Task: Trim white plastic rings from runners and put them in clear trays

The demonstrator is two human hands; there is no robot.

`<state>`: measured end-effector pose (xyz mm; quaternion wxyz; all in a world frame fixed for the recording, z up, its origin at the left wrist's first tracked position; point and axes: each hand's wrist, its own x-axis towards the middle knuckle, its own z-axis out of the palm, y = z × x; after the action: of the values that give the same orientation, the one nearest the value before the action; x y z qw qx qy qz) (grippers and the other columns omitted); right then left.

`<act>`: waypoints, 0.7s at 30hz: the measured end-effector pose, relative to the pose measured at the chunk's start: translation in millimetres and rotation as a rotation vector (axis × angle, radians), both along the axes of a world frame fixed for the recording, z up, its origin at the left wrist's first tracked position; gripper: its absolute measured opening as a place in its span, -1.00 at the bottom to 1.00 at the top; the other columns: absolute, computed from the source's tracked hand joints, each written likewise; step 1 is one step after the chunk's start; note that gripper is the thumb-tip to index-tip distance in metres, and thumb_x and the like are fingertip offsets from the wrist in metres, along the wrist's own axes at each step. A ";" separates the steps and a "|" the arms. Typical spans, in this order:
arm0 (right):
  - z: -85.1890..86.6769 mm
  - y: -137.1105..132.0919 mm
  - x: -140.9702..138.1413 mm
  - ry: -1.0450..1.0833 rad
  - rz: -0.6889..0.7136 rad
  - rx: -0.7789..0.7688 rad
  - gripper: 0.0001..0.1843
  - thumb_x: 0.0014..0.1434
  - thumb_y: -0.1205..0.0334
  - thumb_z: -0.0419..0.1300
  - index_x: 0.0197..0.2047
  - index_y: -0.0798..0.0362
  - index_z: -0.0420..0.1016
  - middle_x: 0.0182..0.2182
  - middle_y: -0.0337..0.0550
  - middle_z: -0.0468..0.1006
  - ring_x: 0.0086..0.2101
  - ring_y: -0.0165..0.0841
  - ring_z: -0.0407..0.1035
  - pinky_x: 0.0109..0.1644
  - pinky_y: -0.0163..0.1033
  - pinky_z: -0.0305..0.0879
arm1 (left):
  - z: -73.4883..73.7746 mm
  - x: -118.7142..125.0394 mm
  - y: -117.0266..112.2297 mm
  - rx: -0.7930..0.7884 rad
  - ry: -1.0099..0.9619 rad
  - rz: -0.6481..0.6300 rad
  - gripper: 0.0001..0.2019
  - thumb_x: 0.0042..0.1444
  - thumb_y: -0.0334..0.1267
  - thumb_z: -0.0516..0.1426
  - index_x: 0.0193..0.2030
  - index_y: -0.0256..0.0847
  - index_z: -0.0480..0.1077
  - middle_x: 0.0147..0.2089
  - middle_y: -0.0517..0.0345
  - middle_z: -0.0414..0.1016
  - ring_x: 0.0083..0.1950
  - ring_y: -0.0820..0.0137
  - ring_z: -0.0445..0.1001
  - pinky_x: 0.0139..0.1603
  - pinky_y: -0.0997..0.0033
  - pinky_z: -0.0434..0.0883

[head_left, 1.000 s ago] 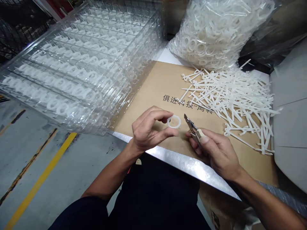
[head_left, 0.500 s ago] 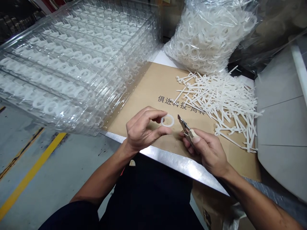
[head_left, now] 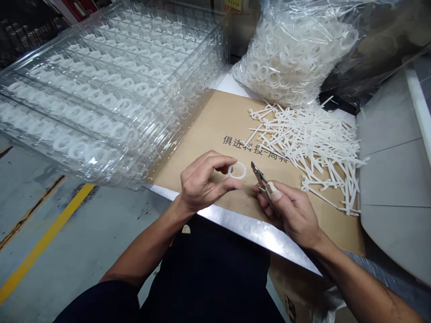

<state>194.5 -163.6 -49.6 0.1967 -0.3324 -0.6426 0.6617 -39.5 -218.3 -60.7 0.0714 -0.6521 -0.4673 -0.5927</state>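
Between the thumb and fingers of my left hand (head_left: 205,181) is a thin white plastic ring (head_left: 243,176), held above the brown cardboard (head_left: 202,130). My right hand (head_left: 292,208) is closed around the beige handle of a utility knife (head_left: 261,176). Its metal tip points up and left, a short way to the right of the ring and apart from it. Part of the knife handle is hidden by my fingers. Beyond the knife lies a loose heap of white plastic sticks (head_left: 310,139).
Stacked clear plastic trays (head_left: 148,112) filled with white rings stand at the left. A clear bag (head_left: 286,58) packed with rings is at the back. A grey panel (head_left: 393,170) borders the right side. The table's metal edge (head_left: 249,224) runs in front of me.
The view has shifted slightly. Both hands keep their grips, the ring in the left and the knife in the right, with almost no movement between them.
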 end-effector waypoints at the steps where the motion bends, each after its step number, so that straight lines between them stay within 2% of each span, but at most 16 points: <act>1: 0.1 0.2 -0.3 0.001 -0.002 0.001 -0.53 0.46 -0.15 0.12 -0.05 0.08 0.61 -0.40 -0.20 0.44 -0.49 -0.39 0.24 -0.46 -0.28 0.19 | -0.5 -0.2 -0.1 -0.002 -0.002 -0.004 -0.60 0.21 0.04 0.34 -0.02 -0.25 0.54 -0.37 0.16 0.56 -0.36 0.44 0.54 -0.34 0.45 0.51; 5: 1.0 0.9 -2.0 0.005 -0.003 -0.003 -0.52 0.45 -0.18 0.13 -0.07 0.09 0.61 -0.41 -0.21 0.43 -0.50 -0.40 0.24 -0.46 -0.29 0.20 | -2.0 -0.6 -0.3 0.004 -0.010 -0.028 -0.61 0.22 -0.01 0.35 0.04 -0.25 0.54 -0.34 0.15 0.57 -0.34 0.44 0.55 -0.30 0.45 0.52; 11: 1.0 0.9 -1.6 0.006 -0.006 -0.011 -0.49 0.44 -0.19 0.14 -0.03 0.11 0.62 -0.41 -0.21 0.44 -0.49 -0.41 0.25 -0.45 -0.28 0.18 | -2.1 0.0 -0.3 -0.006 -0.001 -0.072 -0.63 0.28 -0.21 0.33 0.18 -0.24 0.51 -0.25 0.12 0.61 -0.25 0.44 0.59 -0.21 0.44 0.56; 15: 1.8 0.5 -0.5 0.012 -0.004 -0.009 -0.50 0.45 -0.18 0.14 -0.04 0.11 0.62 -0.41 -0.22 0.44 -0.49 -0.42 0.26 -0.45 -0.28 0.18 | -2.0 -0.3 -0.7 -0.017 0.023 -0.097 -0.60 0.32 -0.21 0.29 0.25 -0.21 0.49 -0.19 0.07 0.65 -0.19 0.41 0.61 -0.13 0.40 0.59; 21: 2.7 0.4 -1.0 0.025 -0.002 0.013 -0.53 0.47 -0.15 0.13 -0.21 0.08 0.57 -0.42 -0.22 0.45 -0.49 -0.45 0.25 -0.45 -0.31 0.17 | -2.8 -0.8 -0.7 -0.007 0.026 -0.116 -0.62 0.36 -0.19 0.25 0.25 -0.30 0.49 -0.20 0.04 0.63 -0.20 0.41 0.59 -0.15 0.40 0.57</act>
<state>193.4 -163.2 -46.9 0.2075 -0.3233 -0.6442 0.6613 -40.3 -219.0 -63.5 0.0408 -0.6862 -0.4295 -0.5857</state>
